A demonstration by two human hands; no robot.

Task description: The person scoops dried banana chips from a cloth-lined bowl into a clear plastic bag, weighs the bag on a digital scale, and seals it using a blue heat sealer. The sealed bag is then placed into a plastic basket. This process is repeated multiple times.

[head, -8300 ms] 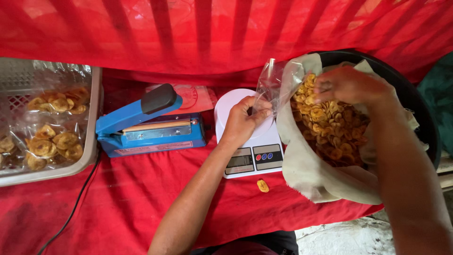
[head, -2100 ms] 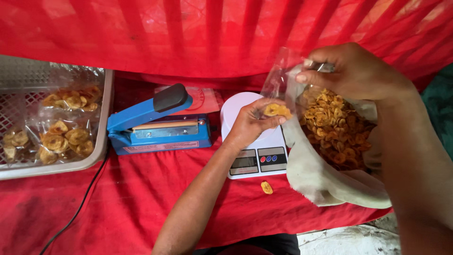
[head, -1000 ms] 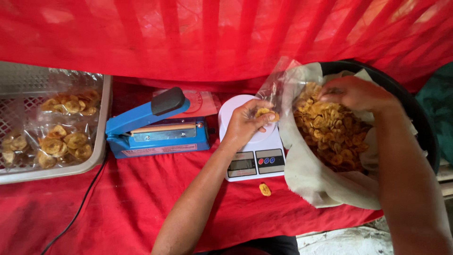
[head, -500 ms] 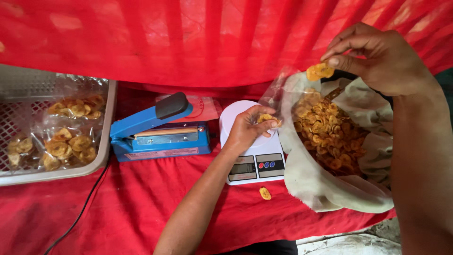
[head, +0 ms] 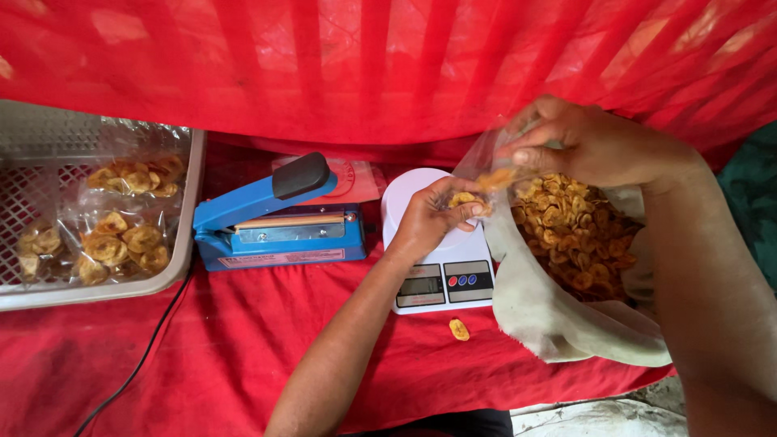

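Left hand [head: 427,220] pinching clear plastic bag [head: 479,166] above white scale [head: 441,259]; right hand [head: 584,146] fingers pressed together at bag mouth, over chip sack [head: 558,316] beside scale.

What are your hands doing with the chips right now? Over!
Left hand holds clear bag open above white scale. Right hand drops chips in, over the chip sack. One chip loose on red cloth.

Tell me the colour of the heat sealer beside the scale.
Blue, with a black handle grip; the head view shows the sealer.
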